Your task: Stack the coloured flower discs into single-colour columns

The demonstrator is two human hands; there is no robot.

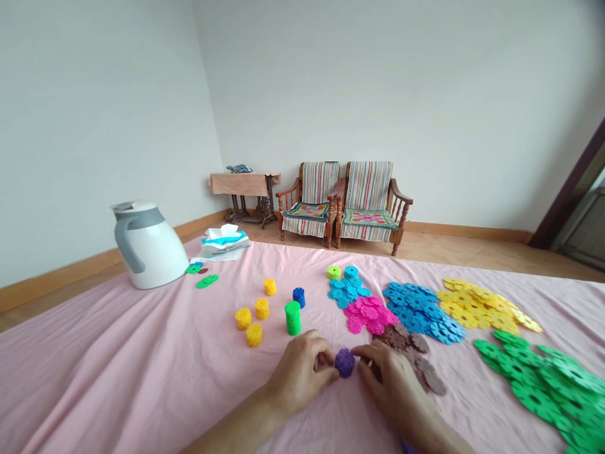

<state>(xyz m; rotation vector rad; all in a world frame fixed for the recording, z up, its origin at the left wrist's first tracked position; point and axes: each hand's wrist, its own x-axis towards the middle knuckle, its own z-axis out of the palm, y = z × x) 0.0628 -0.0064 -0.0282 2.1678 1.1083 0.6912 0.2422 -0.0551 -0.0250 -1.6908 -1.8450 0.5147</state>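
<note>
A short stack of purple snowflake discs (345, 363) stands on the pink cloth between my two hands. From its left side, my left hand (305, 366) grips it with thumb and bent fingers. My right hand (392, 375) has its curled fingertips at the stack's right edge. Just beyond my left hand is a tall green stack of discs (293, 318), with a dark blue stack (299, 297) behind it. Brown discs (409, 343) lie loose beside and partly behind my right hand. A bit of purple shows under my right wrist.
Several yellow stacks (254, 335) stand left of the green one. Loose piles of pink discs (371, 313), blue discs (420, 309), yellow discs (482, 302) and green discs (543, 378) spread rightward. A white jug (158, 252) and a tissue pack (225, 241) stand at the far left.
</note>
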